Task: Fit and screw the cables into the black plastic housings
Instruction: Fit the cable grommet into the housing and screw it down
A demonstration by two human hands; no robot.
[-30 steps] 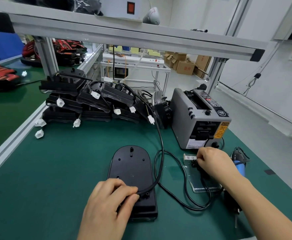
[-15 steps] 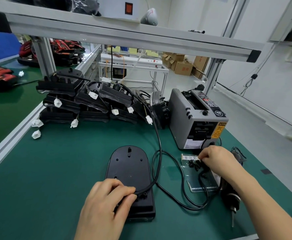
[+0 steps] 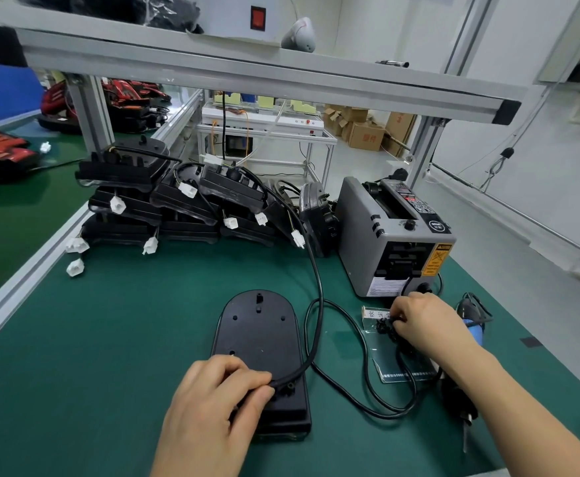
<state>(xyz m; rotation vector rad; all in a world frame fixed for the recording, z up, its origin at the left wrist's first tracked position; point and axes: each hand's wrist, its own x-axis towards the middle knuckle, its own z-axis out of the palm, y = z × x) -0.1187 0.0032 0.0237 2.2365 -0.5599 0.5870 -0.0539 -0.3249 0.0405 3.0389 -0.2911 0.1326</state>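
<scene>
A flat black plastic housing [image 3: 257, 335] lies on the green mat in front of me. My left hand [image 3: 209, 407] presses a black cable [image 3: 317, 304] down onto the housing's near end, thumb and fingers closed on it. The cable loops to the right and runs back to the stack. My right hand [image 3: 422, 321] rests on a clear plastic bag [image 3: 398, 366] to the right, with its fingertips pinched among small black screws [image 3: 383, 327]. Whether a screw is held is hidden.
Several stacked black housings [image 3: 178, 208] with white connectors sit at the back left. A grey tape dispenser [image 3: 391, 242] stands back right. An electric screwdriver [image 3: 467, 401] with a blue grip lies under my right forearm. An aluminium frame rail [image 3: 23, 277] borders the left.
My right hand has shifted slightly left onto the screws in the bag. My left hand keeps its hold on the cable at the housing.
</scene>
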